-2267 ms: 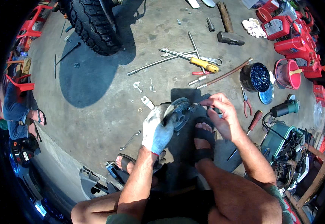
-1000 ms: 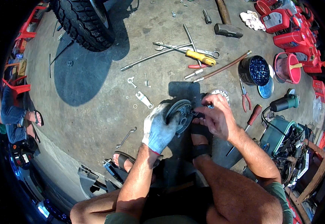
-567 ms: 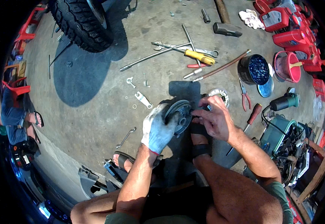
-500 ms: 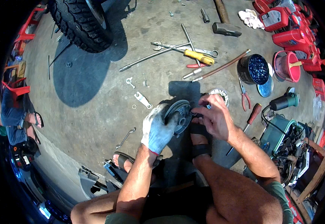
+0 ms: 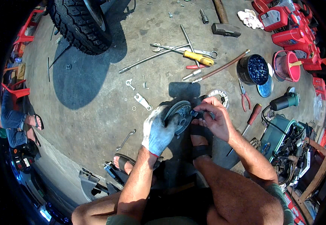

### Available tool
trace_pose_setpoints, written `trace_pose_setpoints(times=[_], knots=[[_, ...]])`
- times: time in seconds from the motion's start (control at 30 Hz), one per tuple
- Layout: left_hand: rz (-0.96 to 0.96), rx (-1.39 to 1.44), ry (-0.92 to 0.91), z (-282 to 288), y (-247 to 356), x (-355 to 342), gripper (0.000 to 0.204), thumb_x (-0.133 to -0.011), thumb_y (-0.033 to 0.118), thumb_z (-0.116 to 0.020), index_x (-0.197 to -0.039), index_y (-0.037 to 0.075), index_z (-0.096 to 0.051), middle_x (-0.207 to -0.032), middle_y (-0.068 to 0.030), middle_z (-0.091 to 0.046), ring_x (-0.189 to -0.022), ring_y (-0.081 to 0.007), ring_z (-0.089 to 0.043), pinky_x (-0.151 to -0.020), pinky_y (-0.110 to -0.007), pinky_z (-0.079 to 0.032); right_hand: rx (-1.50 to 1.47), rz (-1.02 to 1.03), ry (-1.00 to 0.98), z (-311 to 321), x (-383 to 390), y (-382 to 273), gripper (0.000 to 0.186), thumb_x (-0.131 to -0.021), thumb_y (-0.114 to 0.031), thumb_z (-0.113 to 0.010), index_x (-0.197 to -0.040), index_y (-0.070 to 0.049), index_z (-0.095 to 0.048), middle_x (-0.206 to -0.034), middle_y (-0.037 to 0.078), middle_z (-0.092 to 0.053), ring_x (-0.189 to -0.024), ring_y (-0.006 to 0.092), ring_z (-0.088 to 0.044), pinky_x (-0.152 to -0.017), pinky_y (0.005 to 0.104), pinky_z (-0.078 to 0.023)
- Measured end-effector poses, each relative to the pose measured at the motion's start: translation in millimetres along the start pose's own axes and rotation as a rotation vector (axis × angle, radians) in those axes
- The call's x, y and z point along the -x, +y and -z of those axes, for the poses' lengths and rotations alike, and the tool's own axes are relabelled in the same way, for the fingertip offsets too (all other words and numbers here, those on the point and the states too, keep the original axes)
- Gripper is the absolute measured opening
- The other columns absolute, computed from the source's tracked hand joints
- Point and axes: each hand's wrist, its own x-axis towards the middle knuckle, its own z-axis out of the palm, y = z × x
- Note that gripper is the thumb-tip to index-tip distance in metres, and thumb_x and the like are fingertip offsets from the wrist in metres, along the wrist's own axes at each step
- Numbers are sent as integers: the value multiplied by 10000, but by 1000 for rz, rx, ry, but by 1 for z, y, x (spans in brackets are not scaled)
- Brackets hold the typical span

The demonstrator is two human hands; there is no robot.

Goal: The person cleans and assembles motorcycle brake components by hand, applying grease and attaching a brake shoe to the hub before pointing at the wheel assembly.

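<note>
My left hand (image 5: 157,129), in a white and pale-blue work glove, grips a round grey metal brake plate (image 5: 182,120) by its left side. The plate is tilted, with a raised hub ring around a hole in its middle. My bare right hand (image 5: 219,120) is just right of the plate. Its thumb and forefinger pinch a small dark part with blue on it (image 5: 194,112), close to the plate's right rim; its kind is too small to tell. Ahead of my hands on the floor lie a short metal lever arm (image 5: 143,101), a spring (image 5: 145,81) and an eye-ended piece (image 5: 130,83).
Wrenches (image 5: 206,52), a yellow-handled screwdriver (image 5: 198,57) and a hose (image 5: 226,65) lie ahead. To the right are a tub of blue grease (image 5: 258,70), pliers (image 5: 244,95), a red-handled screwdriver (image 5: 253,116) and an angle grinder (image 5: 284,101). A tyre (image 5: 81,28) stands far left; a person's sandalled foot (image 5: 35,120) shows left.
My right hand has shifted slightly and tipped, so the small dark-blue part between its fingertips shows more plainly. My left hand holds the brake plate almost unmoved.
</note>
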Motion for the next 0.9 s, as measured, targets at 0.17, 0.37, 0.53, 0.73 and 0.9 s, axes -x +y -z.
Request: trace_pose_setpoints(times=[0.17,0.37,0.53,0.73,0.9], knots=[[33,-9,-24,1,4,-1,315,-845,162,-670,-1130,29,-693,-992,-205,-697,-939,-349,-691,-829,-397,-537,143,67,-11,4,3,10,389,-752,176,-468,-1017,-6,-687,-1070,115,-540,-995,230,-591,-827,296,-602],[-6,16,18,-2,-3,-1,315,-848,145,-667,-1136,19,-687,-1000,-199,-704,-938,-334,-697,-836,-388,-538,-541,-374,82,0,7,15,389,-830,148,-459,-1118,-21,-661,-1066,62,-574,-991,189,-603,-883,359,-572],[53,60,1,-4,-4,-1,299,-853,88,-652,-1140,12,-682,-1013,-184,-715,-927,-286,-707,-826,-371,-542,-833,-588,24,-4,11,13,382,-853,113,-479,-1173,-9,-647,-1059,54,-595,-954,177,-617,-853,348,-563],[83,81,20,-6,-4,1,308,-865,83,-645,-1161,2,-666,-1017,-184,-721,-936,-252,-710,-834,-351,-542,-1132,-753,82,-10,20,9,364,-875,37,-516,-1217,-10,-631,-1046,43,-599,-904,177,-597,-794,326,-510],[122,198,23,-14,-2,2,332,-871,66,-652,-1190,-26,-645,-1050,-169,-723,-967,-221,-698,-868,-331,-536,-1410,-753,48,-17,26,8,368,-907,-31,-536,-1271,-11,-587,-1011,42,-593,-877,172,-555,-810,341,-478]])
